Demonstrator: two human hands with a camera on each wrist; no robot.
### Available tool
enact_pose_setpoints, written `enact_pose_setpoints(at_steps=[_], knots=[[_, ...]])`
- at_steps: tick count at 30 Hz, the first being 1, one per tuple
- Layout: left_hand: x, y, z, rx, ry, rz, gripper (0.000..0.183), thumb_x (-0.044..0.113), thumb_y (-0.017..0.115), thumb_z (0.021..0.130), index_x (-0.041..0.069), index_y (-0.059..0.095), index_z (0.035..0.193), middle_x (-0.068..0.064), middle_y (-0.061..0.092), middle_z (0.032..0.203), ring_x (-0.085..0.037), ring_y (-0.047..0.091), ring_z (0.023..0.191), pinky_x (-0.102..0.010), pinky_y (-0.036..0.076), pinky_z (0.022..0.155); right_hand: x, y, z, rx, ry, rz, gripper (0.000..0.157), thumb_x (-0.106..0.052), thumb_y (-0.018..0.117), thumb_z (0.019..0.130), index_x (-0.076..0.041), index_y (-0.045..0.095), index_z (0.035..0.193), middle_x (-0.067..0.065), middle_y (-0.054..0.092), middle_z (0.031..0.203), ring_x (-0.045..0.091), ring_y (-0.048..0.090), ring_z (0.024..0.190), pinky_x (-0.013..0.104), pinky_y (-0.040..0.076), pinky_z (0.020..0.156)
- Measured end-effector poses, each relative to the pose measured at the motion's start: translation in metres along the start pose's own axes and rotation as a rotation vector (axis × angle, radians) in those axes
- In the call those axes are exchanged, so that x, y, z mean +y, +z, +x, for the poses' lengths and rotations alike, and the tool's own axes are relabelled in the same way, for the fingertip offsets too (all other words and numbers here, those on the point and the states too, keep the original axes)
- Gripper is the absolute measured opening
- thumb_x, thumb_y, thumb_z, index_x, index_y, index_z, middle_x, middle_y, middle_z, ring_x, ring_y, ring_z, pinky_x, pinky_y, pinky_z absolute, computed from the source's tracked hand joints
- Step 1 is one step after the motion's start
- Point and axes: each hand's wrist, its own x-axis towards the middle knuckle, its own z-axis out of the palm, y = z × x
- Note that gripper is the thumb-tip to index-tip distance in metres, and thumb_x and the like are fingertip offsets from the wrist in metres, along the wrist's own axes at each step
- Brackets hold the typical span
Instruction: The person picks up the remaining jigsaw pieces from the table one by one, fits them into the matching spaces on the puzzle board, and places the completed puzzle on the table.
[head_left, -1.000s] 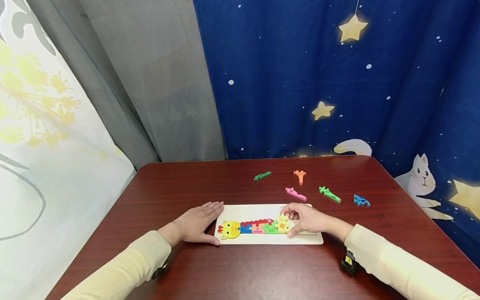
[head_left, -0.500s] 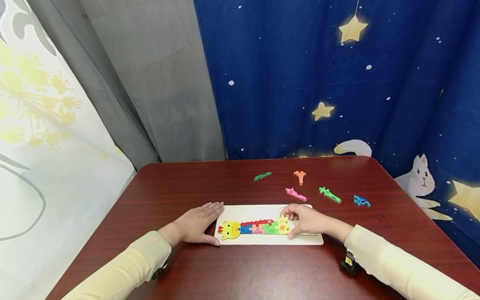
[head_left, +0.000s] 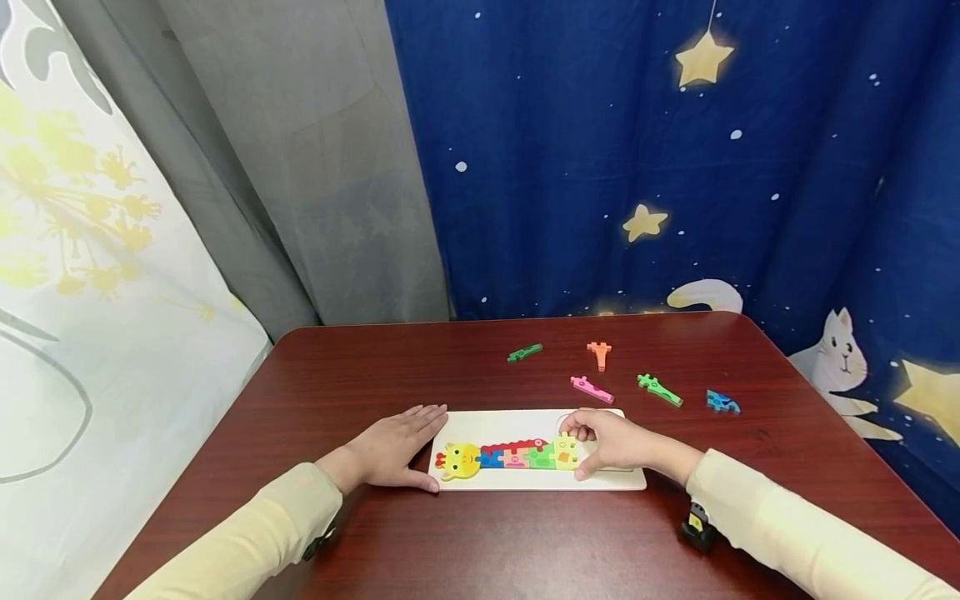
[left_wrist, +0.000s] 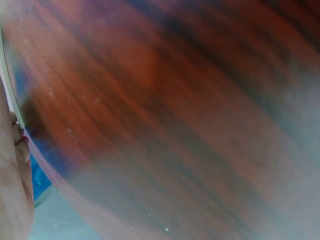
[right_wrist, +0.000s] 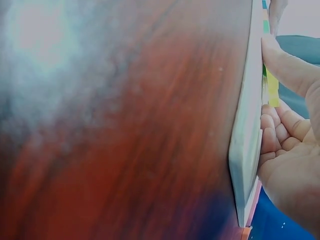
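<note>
Right grip (right_wrist: 297,155) on yellow piece (right_wrist: 273,91)

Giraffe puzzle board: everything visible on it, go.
The puzzle board is a thin, off-white rectangle with rounded corners, apparently wood, lying flat on the red-brown table, long side left to right. On it, left to right: a yellow giraffe head, then blue, pink, green and pale yellow sections, with a red ridge above. The left hand rests at its left edge; the right hand, at the pale yellow section, hides part of the right end.
</note>
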Motion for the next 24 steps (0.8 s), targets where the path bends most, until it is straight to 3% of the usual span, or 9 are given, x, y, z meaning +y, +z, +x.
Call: enact_pose_setpoints(at_steps=[16, 24], knots=[[0.0, 0.0, -0.0015, 0.004, 0.004, 0.0, 0.112, 0.087, 0.03, 0.078, 0.006, 0.021, 0.155, -0.008, 0.019, 0.16, -0.021, 0.018, 0.145, -0.035, 0.017, 0.117, 0.0005, -0.0032, 0.0018, -0.032, -0.047, -0.004, 0.054, -0.018, 0.091, 0.065, -0.005, 0.06, 0.107, -0.001, 0.052, 0.088, 0.016, 0.048, 0.084, 0.025, 0.042, 0.071], [0.0001, 0.001, -0.0013, 0.011, 0.011, -0.006, 0.112, 0.087, 0.031, 0.079, 0.006, 0.022, 0.155, -0.009, 0.02, 0.16, -0.022, 0.019, 0.145, -0.036, 0.018, 0.116, -0.003, -0.004, 0.0022, -0.045, 0.0, 0.01, 0.054, -0.017, 0.091, 0.065, -0.006, 0.06, 0.108, 0.0, 0.052, 0.089, 0.018, 0.047, 0.086, 0.026, 0.041, 0.073]])
